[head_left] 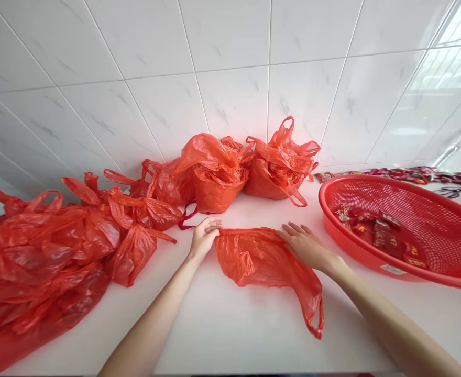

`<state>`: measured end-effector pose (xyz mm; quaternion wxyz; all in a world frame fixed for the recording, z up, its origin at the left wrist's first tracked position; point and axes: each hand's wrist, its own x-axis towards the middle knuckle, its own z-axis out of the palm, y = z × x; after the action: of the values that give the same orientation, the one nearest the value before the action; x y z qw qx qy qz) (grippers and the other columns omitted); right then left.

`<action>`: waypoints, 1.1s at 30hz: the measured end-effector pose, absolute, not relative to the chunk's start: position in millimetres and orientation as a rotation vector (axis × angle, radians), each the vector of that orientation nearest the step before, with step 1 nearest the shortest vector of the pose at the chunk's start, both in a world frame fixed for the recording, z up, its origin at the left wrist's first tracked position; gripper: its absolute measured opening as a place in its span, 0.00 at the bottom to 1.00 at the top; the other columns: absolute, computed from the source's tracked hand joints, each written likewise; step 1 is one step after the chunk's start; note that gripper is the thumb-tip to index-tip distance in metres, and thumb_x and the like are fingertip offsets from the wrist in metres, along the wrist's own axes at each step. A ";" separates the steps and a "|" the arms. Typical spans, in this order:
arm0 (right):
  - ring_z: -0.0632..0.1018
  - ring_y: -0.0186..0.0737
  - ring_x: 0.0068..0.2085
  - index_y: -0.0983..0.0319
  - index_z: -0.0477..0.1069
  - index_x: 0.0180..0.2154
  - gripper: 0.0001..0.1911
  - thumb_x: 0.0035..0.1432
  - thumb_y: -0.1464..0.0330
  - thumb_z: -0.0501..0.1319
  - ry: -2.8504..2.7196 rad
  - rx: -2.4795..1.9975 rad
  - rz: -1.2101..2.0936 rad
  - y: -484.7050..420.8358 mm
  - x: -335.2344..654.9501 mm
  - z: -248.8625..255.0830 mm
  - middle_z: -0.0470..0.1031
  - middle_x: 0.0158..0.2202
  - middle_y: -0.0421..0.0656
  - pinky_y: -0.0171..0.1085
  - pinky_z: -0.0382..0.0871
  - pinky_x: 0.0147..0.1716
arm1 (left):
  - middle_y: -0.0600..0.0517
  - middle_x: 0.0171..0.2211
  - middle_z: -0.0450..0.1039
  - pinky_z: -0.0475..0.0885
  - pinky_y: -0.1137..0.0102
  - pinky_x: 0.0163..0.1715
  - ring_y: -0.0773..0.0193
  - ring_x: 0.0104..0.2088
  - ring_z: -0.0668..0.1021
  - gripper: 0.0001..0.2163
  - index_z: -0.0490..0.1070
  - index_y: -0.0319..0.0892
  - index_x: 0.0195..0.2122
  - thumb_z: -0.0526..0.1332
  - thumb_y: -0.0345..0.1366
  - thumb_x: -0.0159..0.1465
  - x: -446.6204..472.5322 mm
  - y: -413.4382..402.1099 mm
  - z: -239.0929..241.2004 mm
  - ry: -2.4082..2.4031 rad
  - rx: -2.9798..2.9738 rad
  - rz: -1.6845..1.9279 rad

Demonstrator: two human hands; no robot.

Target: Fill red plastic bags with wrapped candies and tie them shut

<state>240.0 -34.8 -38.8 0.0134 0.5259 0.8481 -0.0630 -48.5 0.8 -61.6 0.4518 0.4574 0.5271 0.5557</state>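
A red plastic bag (264, 259) lies flattened on the white table, with a looped handle trailing toward me at its lower right. My left hand (206, 236) pinches the bag's upper left corner between thumb and fingers. Over the upper right corner rests my right hand (304, 244), palm down with fingers stretched out and nothing gripped. A small crumpled fold of plastic stands up near the bag's middle. What is inside it, if anything, does not show.
Knotted, filled red bags (50, 246) pile up at the left. Two bulging bags, one (219, 178) beside another (275, 170), stand against the tiled wall. A red mesh basket (356, 251) at right holds small red packets (387, 241). Behind it lie more packets and black scissors (449, 191).
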 end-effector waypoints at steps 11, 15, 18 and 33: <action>0.70 0.54 0.65 0.67 0.64 0.63 0.34 0.56 0.84 0.48 2.702 1.852 -0.088 -38.9 244.9 -50.3 0.65 0.66 0.59 0.53 0.67 0.60 | 0.46 0.47 0.78 0.60 0.52 0.59 0.46 0.49 0.75 0.04 0.83 0.49 0.32 0.68 0.34 0.56 12.0 -57.7 -41.8 1.035 2.215 1.165; 0.69 0.55 0.65 0.68 0.64 0.64 0.30 0.61 0.79 0.47 2.850 1.954 -0.159 -41.2 244.8 -47.8 0.64 0.66 0.61 0.55 0.66 0.61 | 0.43 0.52 0.77 0.44 0.43 0.65 0.37 0.56 0.71 0.13 0.83 0.49 0.38 0.73 0.42 0.51 22.4 -66.2 -49.7 1.048 2.186 1.013; 0.68 0.57 0.66 0.68 0.64 0.64 0.26 0.68 0.69 0.48 2.994 1.872 -0.272 -45.5 241.3 -44.4 0.64 0.66 0.61 0.56 0.64 0.63 | 0.41 0.55 0.75 0.30 0.42 0.66 0.32 0.61 0.65 0.25 0.81 0.49 0.48 0.75 0.45 0.48 26.9 -71.6 -57.8 1.069 2.138 0.965; 0.69 0.60 0.64 0.57 0.80 0.48 0.15 0.68 0.68 0.56 3.172 1.514 -0.292 -56.0 238.5 -43.7 0.67 0.64 0.57 0.58 0.68 0.59 | 0.45 0.51 0.78 0.54 0.49 0.65 0.47 0.54 0.76 0.14 0.78 0.48 0.50 0.60 0.33 0.65 1.4 -29.3 -79.3 1.081 2.161 1.116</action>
<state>238.5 -56.0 -43.7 -0.1916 0.4213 0.8827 -0.0812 1.4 -29.3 -79.3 0.2378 0.7886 0.3944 0.4074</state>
